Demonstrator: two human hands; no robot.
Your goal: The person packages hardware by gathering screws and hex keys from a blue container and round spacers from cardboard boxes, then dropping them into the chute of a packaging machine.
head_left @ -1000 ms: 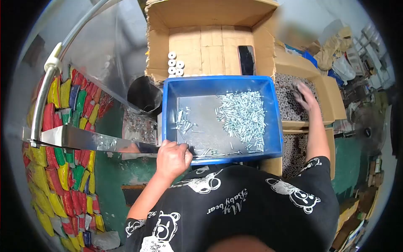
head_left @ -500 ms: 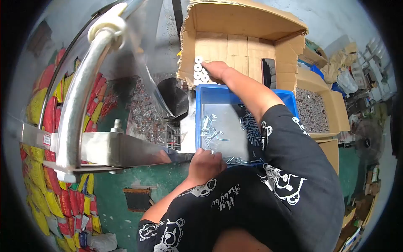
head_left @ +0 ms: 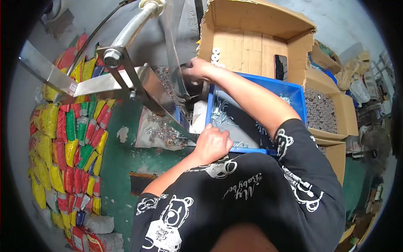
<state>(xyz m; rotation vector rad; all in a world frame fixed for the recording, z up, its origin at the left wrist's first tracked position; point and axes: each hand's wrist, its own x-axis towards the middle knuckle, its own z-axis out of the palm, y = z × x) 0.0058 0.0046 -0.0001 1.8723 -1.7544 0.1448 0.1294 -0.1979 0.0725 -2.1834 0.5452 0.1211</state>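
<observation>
My right hand reaches left past the cardboard box, over the black bucket-like container by the clear guard. Its fingers look curled but are blurred and shaded, so what they hold is hidden. Close by, several white ring-shaped pieces stand at the box's left side. Against the near left corner of the blue bin is my left hand, its fingers closed; whatever is inside them cannot be seen. Loose metal screws and bent hex keys lie in the bin, partly covered by my right arm.
A metal machine arm with bolted links stands at left. Behind the bin, the cardboard box holds a phone. Another carton at right is filled with small parts. Colourful sacks are piled on the left.
My right hand has moved left, from the white rings to over the black container. My left hand stays at the bin's corner. The whole view has shifted.
</observation>
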